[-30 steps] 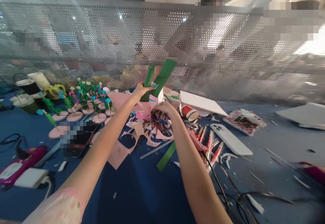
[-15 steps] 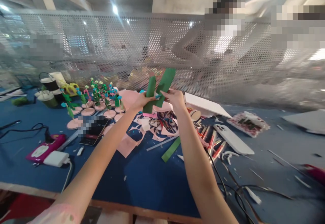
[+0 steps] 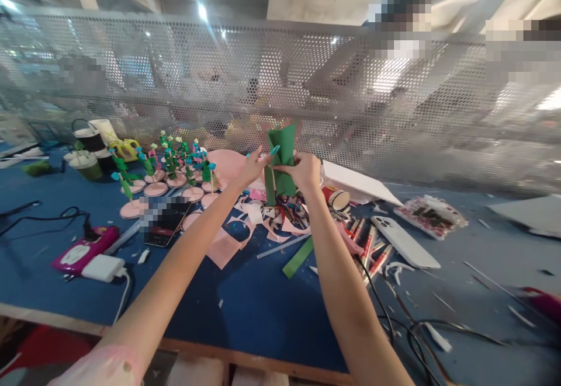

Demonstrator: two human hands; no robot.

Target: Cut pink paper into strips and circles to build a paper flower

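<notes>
Above the littered middle of the table, broad green strips (image 3: 286, 151), paper or felt by their look, stand upright between my hands, close together and partly overlapping. My right hand (image 3: 307, 171) is closed on their right side, its thumb pointing left across the front. At the left edge, my left hand (image 3: 253, 170) holds the green material with its blue-nailed thumb laid over the front. One finger of that hand sticks up apart, and the others are largely hidden. Another green strip (image 3: 298, 257) lies flat on the table beside my right forearm.
Small artificial flowers on round pink bases (image 3: 156, 189) stand at left, near a dark phone (image 3: 169, 222). Pink scraps (image 3: 223, 247) lie below my hands. To the right are a white phone (image 3: 405, 241), red-and-white sticks (image 3: 377, 263) and black cables (image 3: 456, 326). A perforated metal screen (image 3: 197, 82) rises behind.
The two green strips, held apart and slanted before, are now together and more upright. My left hand has moved right, and one of its fingers has lifted away.
</notes>
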